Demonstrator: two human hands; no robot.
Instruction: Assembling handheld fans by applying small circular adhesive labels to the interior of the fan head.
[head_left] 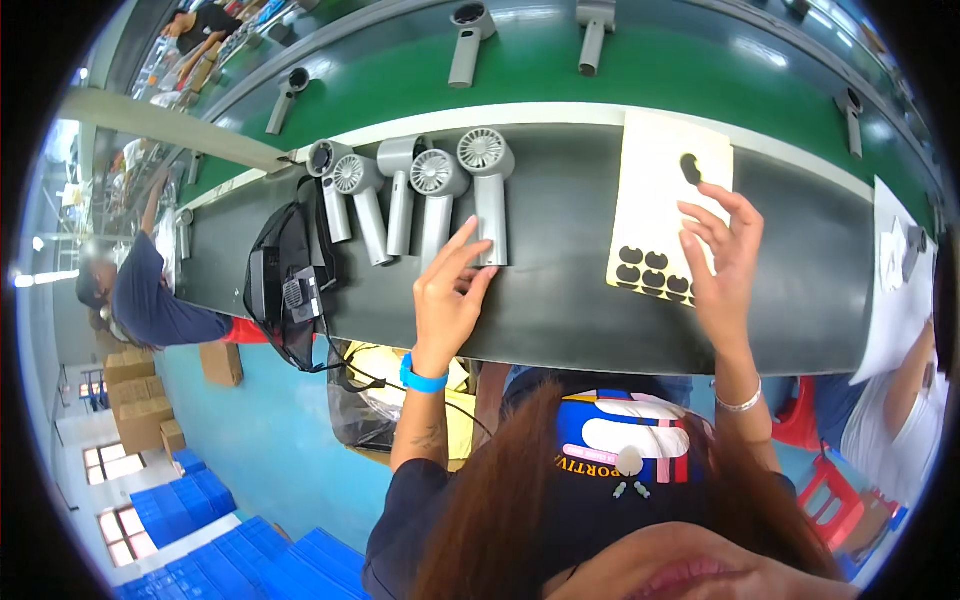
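Several grey handheld fans lie in a row on the dark bench, round heads away from me. My left hand (450, 300) has its fingers apart, fingertips touching the lower handle of the rightmost fan (488, 195). Over a pale yellow sticker sheet (650, 205) is my right hand (725, 250), fingers bent and spread. A black rounded sticker (690, 168) sits at its index fingertip, seemingly lifted from the sheet. More black stickers (655, 262) remain in rows at the sheet's near edge, partly covered by my right hand.
Beyond the bench runs a green conveyor (540, 60) carrying more fans. A black bag (285, 275) with a cable hangs over the bench edge at left. An open box with yellow sheets (460, 425) stands below the bench. People sit at left and right.
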